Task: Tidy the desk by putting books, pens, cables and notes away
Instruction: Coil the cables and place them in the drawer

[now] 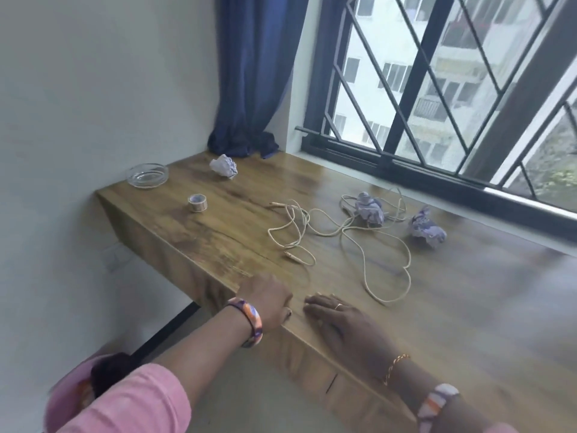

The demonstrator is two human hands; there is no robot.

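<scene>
A long beige cable [343,228] lies tangled in loose loops across the middle of the wooden desk [468,307]. Three crumpled paper notes sit on it: one [223,166] near the curtain, one [370,207] on the cable's far loops, one [427,228] to the right. My left hand [265,300] rests curled at the desk's near edge, fingers closed, nothing visible in it. My right hand [337,317] lies flat on the desk beside it, fingers together, holding nothing.
A glass dish [147,175] stands at the far left corner, a tape roll [198,203] in front of it. A blue curtain [249,89] hangs in the corner and pools on the desk. A barred window [452,89] runs along the far side.
</scene>
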